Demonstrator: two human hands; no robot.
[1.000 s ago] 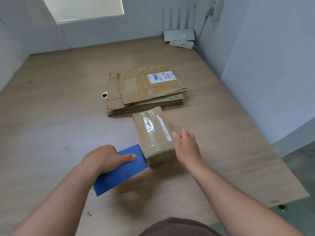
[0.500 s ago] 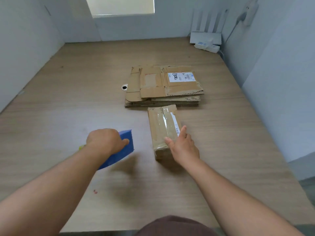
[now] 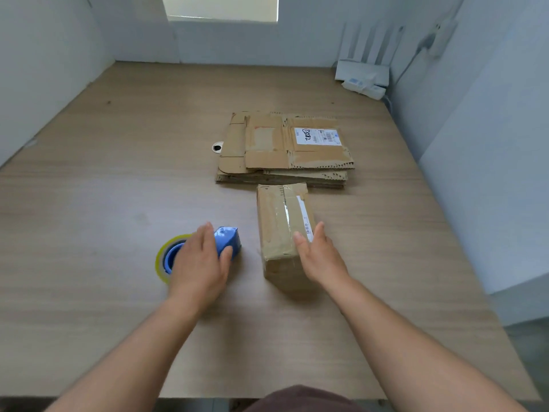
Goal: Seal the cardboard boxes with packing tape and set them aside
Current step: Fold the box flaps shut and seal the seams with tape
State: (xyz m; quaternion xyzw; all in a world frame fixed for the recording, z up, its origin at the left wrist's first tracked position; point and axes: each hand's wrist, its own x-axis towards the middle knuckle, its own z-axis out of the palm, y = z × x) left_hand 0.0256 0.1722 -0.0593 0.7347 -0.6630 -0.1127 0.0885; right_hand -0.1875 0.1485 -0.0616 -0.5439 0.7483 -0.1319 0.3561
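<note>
Box (image 3: 282,227): small oblong cardboard carton, closed, lying on the table (image 3: 118,179) just in front of the stack, with its long axis running away from the person.
Seal: clear tape runs the length of the top seam. The near end face is in shadow, so its seal cannot be read.
Right hand (image 3: 322,257): fingers straight and together along the box's near right edge, thumb on top. It touches the box and clasps nothing.
Left hand (image 3: 199,263): laid flat over the dispenser (image 3: 227,239), fingers fairly straight, pinching nothing.
Dispenser: blue, with a yellow-edged roll, on the table left of the box and apart from it.
Stack (image 3: 285,147): flattened cartons, with a white label on the top sheet.
Handling, judged: probably light. Stiff at the corners, with walls likely to give mid-panel. The taped strip is slick and the bare card grippy.
Hold, judged: across the two long sides near the middle, on bare card.
</note>
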